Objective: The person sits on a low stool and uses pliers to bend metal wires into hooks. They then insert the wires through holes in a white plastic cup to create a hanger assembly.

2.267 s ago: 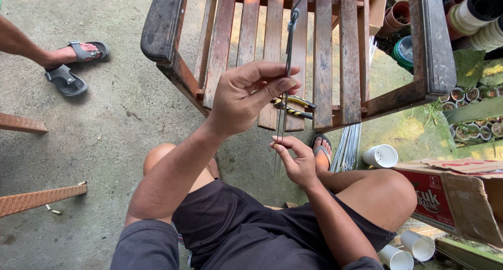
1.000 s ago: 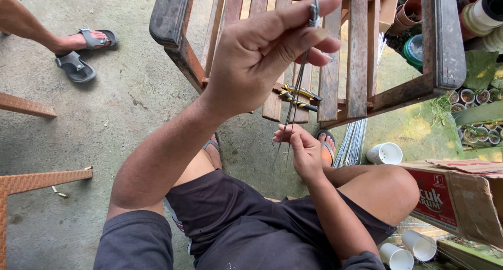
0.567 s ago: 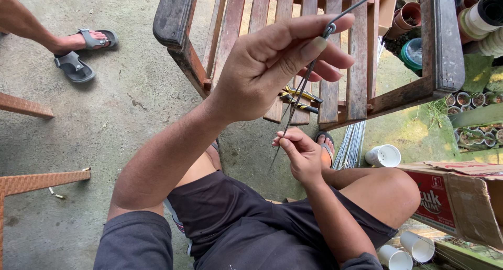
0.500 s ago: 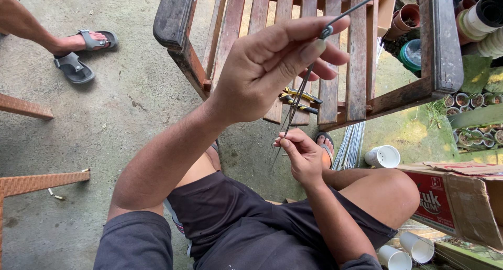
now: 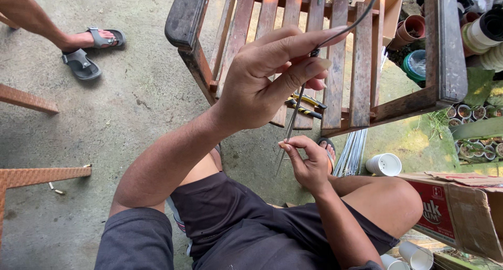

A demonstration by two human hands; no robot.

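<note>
The left hand (image 5: 262, 86) is raised in front of a wooden chair (image 5: 335, 55), its fingers (image 5: 293, 44) pinching the upper part of a thin wire (image 5: 293, 118). Lower down, the right hand (image 5: 309, 162) grips the same wire between thumb and forefinger. Pliers (image 5: 309, 105) lie on the chair's slats.
</note>
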